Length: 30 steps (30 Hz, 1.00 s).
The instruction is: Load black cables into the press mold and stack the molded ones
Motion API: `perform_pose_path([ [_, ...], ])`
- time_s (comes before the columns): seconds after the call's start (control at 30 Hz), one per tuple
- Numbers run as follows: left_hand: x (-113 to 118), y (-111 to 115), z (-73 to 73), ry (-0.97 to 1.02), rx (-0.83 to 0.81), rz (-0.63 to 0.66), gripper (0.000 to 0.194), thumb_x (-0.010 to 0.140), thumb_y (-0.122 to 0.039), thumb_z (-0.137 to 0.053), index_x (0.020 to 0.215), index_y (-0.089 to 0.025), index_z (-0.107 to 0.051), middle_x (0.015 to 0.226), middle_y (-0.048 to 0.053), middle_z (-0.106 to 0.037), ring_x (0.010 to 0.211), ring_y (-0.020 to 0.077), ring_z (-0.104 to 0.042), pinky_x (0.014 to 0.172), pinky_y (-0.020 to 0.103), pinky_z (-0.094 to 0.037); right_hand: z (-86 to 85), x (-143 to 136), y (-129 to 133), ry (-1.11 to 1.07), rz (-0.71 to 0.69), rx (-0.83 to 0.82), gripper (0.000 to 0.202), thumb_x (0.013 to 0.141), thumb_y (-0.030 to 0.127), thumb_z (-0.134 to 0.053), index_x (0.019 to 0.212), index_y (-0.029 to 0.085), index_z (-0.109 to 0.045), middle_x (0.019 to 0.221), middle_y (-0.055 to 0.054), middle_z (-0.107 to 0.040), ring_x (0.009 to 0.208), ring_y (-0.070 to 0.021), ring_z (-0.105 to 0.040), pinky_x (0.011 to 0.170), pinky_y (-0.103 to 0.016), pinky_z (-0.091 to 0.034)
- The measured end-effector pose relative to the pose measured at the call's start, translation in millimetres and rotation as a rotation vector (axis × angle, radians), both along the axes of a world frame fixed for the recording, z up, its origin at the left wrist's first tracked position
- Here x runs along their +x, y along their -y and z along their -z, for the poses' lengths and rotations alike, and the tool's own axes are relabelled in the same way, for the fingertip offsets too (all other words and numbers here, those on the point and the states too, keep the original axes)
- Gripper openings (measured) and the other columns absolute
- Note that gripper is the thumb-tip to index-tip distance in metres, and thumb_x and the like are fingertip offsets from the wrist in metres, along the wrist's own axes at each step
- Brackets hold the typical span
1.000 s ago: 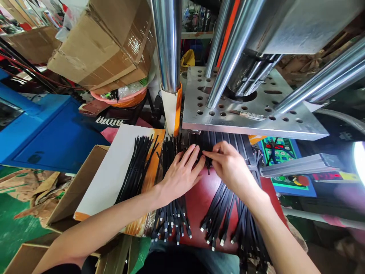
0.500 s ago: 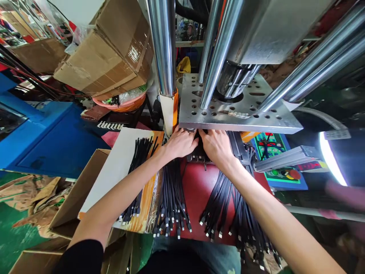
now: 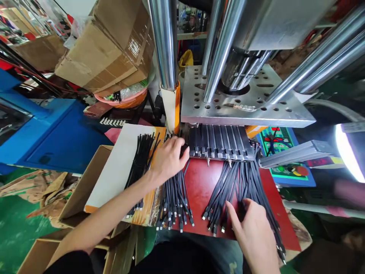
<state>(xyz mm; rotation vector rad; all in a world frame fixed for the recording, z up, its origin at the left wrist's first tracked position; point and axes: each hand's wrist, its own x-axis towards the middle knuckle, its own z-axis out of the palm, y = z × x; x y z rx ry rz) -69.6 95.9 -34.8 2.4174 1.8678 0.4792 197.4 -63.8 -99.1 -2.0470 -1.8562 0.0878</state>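
Note:
My left hand (image 3: pixel 170 159) is just left of the metal mold (image 3: pixel 219 140), over the upper end of a bundle of black cables (image 3: pixel 175 201); its fingers are curled, and what they hold, if anything, is hidden. Lower right, my right hand (image 3: pixel 253 228) has thumb and fingers apart beside the right bundle of black cables (image 3: pixel 225 190). Flat black cables lie side by side in the mold, their connectors along its front edge. Another bundle of cables (image 3: pixel 139 163) rests on the board at the left.
Above the mold hangs a perforated steel plate (image 3: pixel 211 114) with chrome columns (image 3: pixel 164 45). A control panel (image 3: pixel 278 144) and a metal arm (image 3: pixel 299 153) stand right. Cardboard boxes (image 3: pixel 105 53) and a blue cabinet (image 3: pixel 57 133) are left.
Both hands have come away from the mold under the plate. My left hand moved slightly left and down, my right hand down and right to the cables. The mold now shows.

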Motion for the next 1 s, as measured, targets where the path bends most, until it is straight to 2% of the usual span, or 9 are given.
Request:
perform_pose_path([
  [0.1, -15.0, 69.2, 10.7, 0.016, -0.333, -0.208, 0.021, 0.102, -0.036, -0.068, 0.093, -0.017, -0.069, 0.091, 0.014, -0.077, 0.086, 0.0313, -0.076, 0.076, 0.037, -0.055, 16.5, 2.1, 2.9, 0.079, -0.002, -0.073, 0.061, 0.112, 0.065, -0.023, 0.092, 0.022, -0.061, 0.091, -0.015, -0.062, 0.080, -0.0318, -0.061, 0.070, -0.042, -0.048],
  [0.17, -20.6, 91.4, 18.4, 0.063, -0.438, -0.236, 0.022, 0.102, -0.027, -0.067, 0.082, -0.019, -0.066, 0.082, 0.011, -0.076, 0.079, 0.0280, -0.075, 0.072, 0.034, -0.051, 19.9, -0.2, -0.5, 0.079, -0.024, -0.082, 0.054, 0.113, 0.057, -0.023, 0.084, 0.025, -0.056, 0.087, -0.013, -0.061, 0.078, -0.0302, -0.059, 0.072, -0.042, -0.047],
  [0.3, -21.4, 92.9, 24.6, 0.201, -0.451, -0.269, 0.026, 0.102, -0.020, -0.059, 0.076, -0.020, -0.061, 0.075, 0.004, -0.073, 0.072, 0.0213, -0.071, 0.070, 0.030, -0.048, 17.6, -0.8, -4.9, 0.066, -0.023, -0.088, 0.041, 0.110, 0.048, -0.031, 0.089, 0.024, -0.056, 0.088, -0.015, -0.063, 0.080, -0.0315, -0.060, 0.074, -0.044, -0.047],
  [0.4, -19.9, 90.8, 14.3, 0.326, -0.458, -0.268, 0.024, 0.101, -0.025, -0.057, 0.077, -0.021, -0.060, 0.073, 0.002, -0.071, 0.069, 0.0179, -0.068, 0.067, 0.027, -0.049, 11.9, 7.6, -4.8, -0.057, -0.014, -0.148, 0.033, 0.105, 0.044, -0.038, 0.083, 0.026, -0.055, 0.085, -0.013, -0.064, 0.080, -0.0313, -0.063, 0.073, -0.043, -0.047],
  [0.53, -8.1, 108.5, -4.6, 0.825, -0.671, -0.155, 0.034, 0.096, -0.046, -0.064, 0.074, -0.021, -0.055, 0.068, -0.002, -0.063, 0.057, 0.0124, -0.059, 0.055, 0.022, -0.046, -4.2, 16.9, 1.3, -0.480, 0.068, -0.217, 0.032, 0.100, 0.054, -0.053, 0.088, 0.026, -0.061, 0.078, -0.006, -0.068, 0.065, -0.0243, -0.063, 0.064, -0.036, -0.048],
  [0.63, 18.1, 129.2, -2.9, 1.136, -0.910, -0.103, 0.048, 0.091, -0.063, -0.071, 0.073, -0.021, -0.054, 0.065, -0.002, -0.062, 0.048, 0.0092, -0.052, 0.045, 0.020, -0.039, -17.6, 6.1, 16.5, -0.856, 0.051, -0.179, 0.029, 0.098, 0.054, -0.067, 0.095, 0.026, -0.061, 0.079, -0.002, -0.069, 0.066, -0.0202, -0.066, 0.063, -0.030, -0.052],
  [0.73, 50.4, 145.8, 12.2, 1.243, -1.063, -0.084, 0.061, 0.085, -0.077, -0.073, 0.072, -0.018, -0.062, 0.057, -0.002, -0.058, 0.043, 0.0089, -0.050, 0.041, 0.020, -0.036, -24.3, -12.2, 40.1, -1.088, -0.031, -0.110, 0.020, 0.101, 0.043, -0.071, 0.097, 0.026, -0.061, 0.081, -0.001, -0.069, 0.070, -0.0174, -0.068, 0.066, -0.025, -0.055],
  [0.83, 70.6, 155.5, 22.3, 1.368, -1.122, -0.107, 0.072, 0.079, -0.086, -0.073, 0.077, -0.014, -0.072, 0.054, -0.003, -0.055, 0.041, 0.0083, -0.046, 0.039, 0.020, -0.034, -27.0, -16.1, 60.2, -1.116, -0.265, -0.243, 0.017, 0.102, 0.033, -0.068, 0.089, 0.025, -0.062, 0.076, 0.000, -0.068, 0.068, -0.0156, -0.066, 0.067, -0.022, -0.056],
  [1.0, 70.0, 172.7, 11.9, 1.278, -1.041, 0.027, 0.057, 0.090, -0.068, -0.074, 0.071, -0.014, -0.073, 0.059, -0.002, -0.054, 0.047, 0.0083, -0.048, 0.046, 0.021, -0.035, -42.8, 2.3, 51.6, -1.179, -0.468, -0.592, 0.020, 0.091, 0.041, -0.083, 0.094, 0.023, -0.076, 0.083, -0.002, -0.075, 0.069, -0.0168, -0.068, 0.067, -0.025, -0.057],
])
